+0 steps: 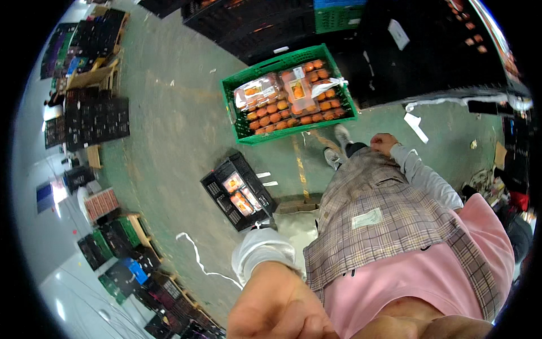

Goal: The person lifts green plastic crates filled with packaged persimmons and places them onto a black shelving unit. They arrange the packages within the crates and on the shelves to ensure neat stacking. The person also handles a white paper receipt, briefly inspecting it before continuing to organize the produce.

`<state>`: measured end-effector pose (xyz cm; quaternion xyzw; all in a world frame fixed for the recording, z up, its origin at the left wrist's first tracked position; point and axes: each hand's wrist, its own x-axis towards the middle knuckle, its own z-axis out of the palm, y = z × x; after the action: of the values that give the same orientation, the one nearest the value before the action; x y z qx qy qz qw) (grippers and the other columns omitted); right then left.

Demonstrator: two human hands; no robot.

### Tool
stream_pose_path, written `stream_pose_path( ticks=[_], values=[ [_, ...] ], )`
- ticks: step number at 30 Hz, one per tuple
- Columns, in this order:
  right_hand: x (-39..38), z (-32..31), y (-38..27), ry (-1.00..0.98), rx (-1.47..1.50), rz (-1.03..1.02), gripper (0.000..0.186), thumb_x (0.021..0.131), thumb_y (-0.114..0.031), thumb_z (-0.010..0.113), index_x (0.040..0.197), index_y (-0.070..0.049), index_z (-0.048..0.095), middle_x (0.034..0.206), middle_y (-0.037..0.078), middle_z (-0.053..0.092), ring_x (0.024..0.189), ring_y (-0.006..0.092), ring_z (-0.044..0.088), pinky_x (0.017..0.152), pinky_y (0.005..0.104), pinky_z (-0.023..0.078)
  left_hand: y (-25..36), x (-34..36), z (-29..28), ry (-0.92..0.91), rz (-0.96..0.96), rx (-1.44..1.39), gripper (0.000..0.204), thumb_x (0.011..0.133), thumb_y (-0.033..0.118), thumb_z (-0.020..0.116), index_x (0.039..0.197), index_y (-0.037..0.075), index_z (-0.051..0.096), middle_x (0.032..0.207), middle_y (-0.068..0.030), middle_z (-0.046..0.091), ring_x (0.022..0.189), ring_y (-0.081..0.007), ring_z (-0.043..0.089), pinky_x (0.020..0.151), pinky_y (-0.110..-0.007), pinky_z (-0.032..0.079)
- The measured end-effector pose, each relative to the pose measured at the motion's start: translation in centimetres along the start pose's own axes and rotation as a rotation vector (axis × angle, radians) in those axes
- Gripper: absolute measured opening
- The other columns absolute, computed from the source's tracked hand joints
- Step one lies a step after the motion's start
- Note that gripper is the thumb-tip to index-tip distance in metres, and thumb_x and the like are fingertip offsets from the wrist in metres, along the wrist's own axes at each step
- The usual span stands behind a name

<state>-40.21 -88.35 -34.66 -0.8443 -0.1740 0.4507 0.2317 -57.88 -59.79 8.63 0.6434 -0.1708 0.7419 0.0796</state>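
Black crate: far and left of the raised left hand, fingers curled, hold unclear. Green crate: long axis roughly left-right, far and left of the nearer right hand, curled, contents unclear.

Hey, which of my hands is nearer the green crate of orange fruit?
Right. Your right hand is by the plaid apron, appearing just off the lower right corner of the green crate. Your left hand is up near the camera, farther from the crate.
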Motion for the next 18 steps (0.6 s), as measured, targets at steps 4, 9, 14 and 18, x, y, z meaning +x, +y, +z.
stream_pose_path(
  ticks=[4, 9, 14, 18],
  values=[
    [6.7, -1.2, -1.2, 0.017, 0.218, 0.136, 0.034, 0.083, -0.031, 0.073, 0.104, -0.005, 0.070, 0.095, 0.008, 0.072, 0.085, 0.0209, 0.067, 0.078, 0.0358, 0.054, -3.0, -4.6, -2.5, -0.201, -0.094, 0.050, 0.027, 0.092, 0.035, 0.052, 0.073, 0.016, 0.054, 0.066, 0.0019, 0.059, 0.063, -0.0174, 0.058, 0.078, -0.037, 0.036],
    [22.9, 0.1, 5.3, 0.349, -0.074, 0.201, 0.057, 0.081, -0.044, 0.073, 0.122, -0.005, 0.064, 0.116, 0.015, 0.068, 0.103, 0.0277, 0.066, 0.091, 0.0371, 0.052, -14.5, -18.6, -2.7, -1.077, -0.521, 0.245, 0.035, 0.076, 0.008, 0.069, 0.111, 0.005, 0.064, 0.094, -0.0098, 0.065, 0.089, -0.0301, 0.058, 0.095, -0.044, 0.045],
    [32.5, -0.2, 0.3, 0.443, -0.149, 0.354, 0.087, 0.075, -0.058, 0.071, 0.140, -0.006, 0.049, 0.143, 0.019, 0.050, 0.131, 0.0357, 0.049, 0.107, 0.0412, 0.042, -23.9, -42.8, -13.4, -1.145, -1.529, 0.557, 0.059, 0.078, 0.017, 0.071, 0.132, 0.002, 0.052, 0.122, -0.0192, 0.062, 0.113, -0.0364, 0.058, 0.097, -0.043, 0.045],
    [37.5, 0.3, 2.4, 0.287, 0.469, 0.381, 0.096, 0.069, -0.044, 0.084, 0.147, -0.009, 0.041, 0.140, 0.015, 0.053, 0.118, 0.0287, 0.059, 0.093, 0.0411, 0.052, -28.9, -58.2, -17.6, -1.216, -1.810, 0.653, 0.077, 0.071, 0.028, 0.077, 0.136, -0.001, 0.048, 0.122, -0.0225, 0.062, 0.111, -0.0373, 0.061, 0.095, -0.042, 0.047]
  ],
)
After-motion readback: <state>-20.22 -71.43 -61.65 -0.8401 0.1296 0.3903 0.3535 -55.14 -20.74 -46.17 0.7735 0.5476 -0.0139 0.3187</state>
